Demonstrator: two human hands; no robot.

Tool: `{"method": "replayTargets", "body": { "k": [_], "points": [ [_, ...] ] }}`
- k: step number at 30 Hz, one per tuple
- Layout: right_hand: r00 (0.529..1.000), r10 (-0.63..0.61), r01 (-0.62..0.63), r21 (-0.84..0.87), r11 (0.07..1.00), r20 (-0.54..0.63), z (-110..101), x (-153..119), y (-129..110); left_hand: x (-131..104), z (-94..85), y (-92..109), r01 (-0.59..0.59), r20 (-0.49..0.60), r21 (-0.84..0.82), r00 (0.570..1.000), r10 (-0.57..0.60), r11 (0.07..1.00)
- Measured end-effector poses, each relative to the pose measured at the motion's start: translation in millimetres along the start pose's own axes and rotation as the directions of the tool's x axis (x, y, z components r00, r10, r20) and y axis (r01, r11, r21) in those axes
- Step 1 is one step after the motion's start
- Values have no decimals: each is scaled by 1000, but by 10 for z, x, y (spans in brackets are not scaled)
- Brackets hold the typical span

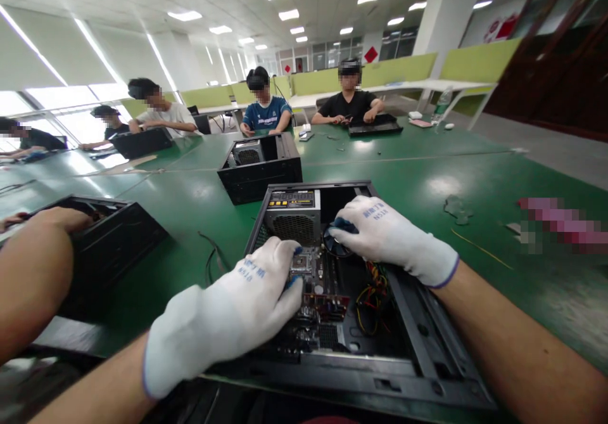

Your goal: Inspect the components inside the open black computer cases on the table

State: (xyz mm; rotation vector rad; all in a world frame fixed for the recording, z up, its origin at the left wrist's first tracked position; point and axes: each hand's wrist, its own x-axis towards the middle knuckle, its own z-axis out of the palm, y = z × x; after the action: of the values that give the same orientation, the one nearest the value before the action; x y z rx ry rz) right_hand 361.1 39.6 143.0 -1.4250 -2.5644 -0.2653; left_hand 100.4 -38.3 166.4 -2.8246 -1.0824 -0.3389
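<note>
An opened black computer case (351, 362) lies on its side before me. My right hand (375, 227), in a white glove with blue fingertips, is closed around a round black CPU cooler fan (336, 244) above the motherboard. Over the board's left side is my left hand (247, 294), gloved alike, thumb and forefinger apart beside the CPU socket (300, 262). Whether its hidden fingers touch the board I cannot tell. A power supply (293, 218) with a yellow-lettered label fills the far left corner. Nearer me stands a reddish expansion card (330, 307); loose coloured cables (368, 303) lie to its right.
A second open case (261, 170) stands just beyond mine on the green table (475, 170). At left, a co-worker's arm (35, 272) reaches into another case (109, 253). A black cable (213, 259), crumpled clear plastic (457, 210) and a yellow strip (481, 248) lie nearby. Several people sit beyond.
</note>
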Motion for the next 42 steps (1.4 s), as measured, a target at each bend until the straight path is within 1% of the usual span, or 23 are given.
{"method": "replayTargets", "body": {
  "k": [1, 2, 4, 6, 8, 9, 10, 12, 14, 16, 19, 22, 26, 31, 35, 38, 42],
  "points": [
    [1000, -9, 9, 21, 1000, -17, 15, -14, 15, 135, 69, -47, 60, 105, 2, 993, -60, 998],
    [999, -20, 21, 34, 999, -27, 27, -23, 26, 275, 149, -92, 147, 193, 12, 970, -146, 989],
    [999, -39, 40, 41, 998, -24, 40, -30, 38, 548, 324, -173, 231, 375, 28, 899, -224, 973],
    [999, -41, 42, 43, 998, -16, 38, -36, 41, 775, 490, -240, 268, 505, 111, 814, -287, 957],
    [999, -33, 35, 56, 998, -26, 28, -48, 40, 940, 621, -292, 256, 586, 185, 746, -316, 949],
    [999, -31, 33, 64, 997, -34, 22, -57, 40, 1000, 671, -313, 240, 614, 207, 723, -317, 948],
    [999, -28, 31, 74, 997, -43, 15, -68, 40, 1048, 713, -331, 222, 636, 217, 707, -310, 951],
    [999, -22, 26, 88, 996, -46, 2, -89, 41, 1116, 780, -363, 186, 666, 222, 688, -288, 957],
    [999, -31, 34, 89, 995, -36, -9, -107, 44, 1156, 840, -394, 154, 679, 213, 687, -260, 965],
    [999, -46, 49, 85, 995, -27, -15, -117, 49, 1176, 901, -423, 137, 679, 191, 697, -232, 972],
    [998, -60, 62, 94, 994, -26, -19, -122, 58, 1177, 993, -453, 131, 676, 150, 710, -199, 980],
    [998, -62, 63, 99, 993, -12, -30, -123, 58, 1161, 1057, -455, 135, 681, 123, 709, -183, 983],
    [998, -61, 59, 94, 994, 12, -44, -123, 52, 1142, 1088, -450, 138, 676, 110, 716, -175, 984],
    [998, -61, 63, 97, 993, -27, 5, -110, 70, 1137, 1103, -482, 134, 649, 131, 738, -187, 982],
    [996, -69, 73, 95, 993, -47, 45, -102, 84, 1155, 1122, -502, 131, 656, 141, 730, -191, 981],
    [997, -62, 66, 92, 994, -41, 47, -104, 83, 1170, 1125, -515, 126, 666, 150, 720, -195, 981],
    [995, -93, 95, 71, 993, -34, 39, -111, 81, 1187, 1116, -535, 107, 687, 161, 702, -189, 981]
  ]
}}
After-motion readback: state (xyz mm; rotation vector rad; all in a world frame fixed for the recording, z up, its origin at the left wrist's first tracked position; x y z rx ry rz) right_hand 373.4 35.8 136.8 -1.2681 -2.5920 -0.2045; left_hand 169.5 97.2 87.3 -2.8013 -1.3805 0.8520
